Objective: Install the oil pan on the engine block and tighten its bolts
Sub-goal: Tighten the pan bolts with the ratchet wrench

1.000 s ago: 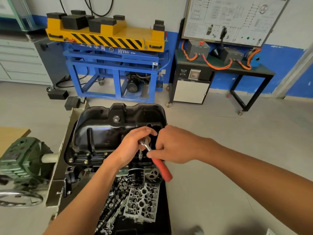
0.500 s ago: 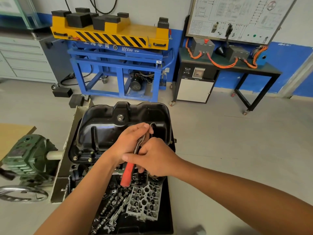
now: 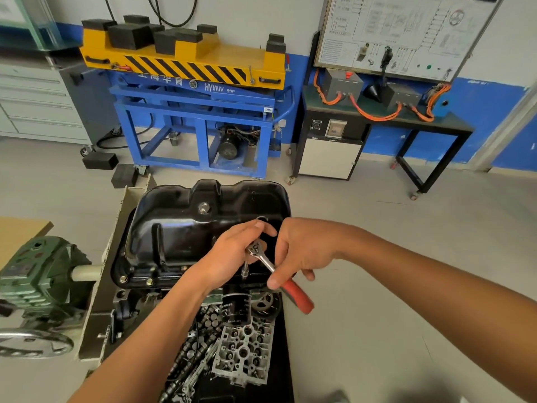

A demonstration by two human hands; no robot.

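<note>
The black oil pan [image 3: 186,228] sits open side down on the engine block [image 3: 130,301], which hangs in a stand in the middle of the floor. Two bolts [image 3: 149,282] show on the pan's near-left flange.

At the near-right edge the left hand [image 3: 232,257] curls over the head of a ratchet [image 3: 263,258] and holds it upright on its socket [image 3: 245,270], which points down at the flange. The right hand [image 3: 302,251] grips the shaft, fingers and thumb wrapped round the metal just above the red grip, whose end sticks out below the palm. The left hand and forearm cover that stretch of flange, so the bolt under the socket cannot be seen.

Just below the hands an oil filter [image 3: 236,308] juts from the block. Beneath it a tray [image 3: 279,373] holds a grey cylinder head [image 3: 247,353] and loose camshafts [image 3: 186,356]. To the left stands a green gearbox [image 3: 37,280] with a handwheel [image 3: 32,343].

Further back there is a blue lift frame [image 3: 197,112] with a yellow striped top, grey drawers [image 3: 35,106], two black blocks [image 3: 100,161] on the floor, and a black table [image 3: 436,123] with orange cables under a wiring board [image 3: 401,33].
</note>
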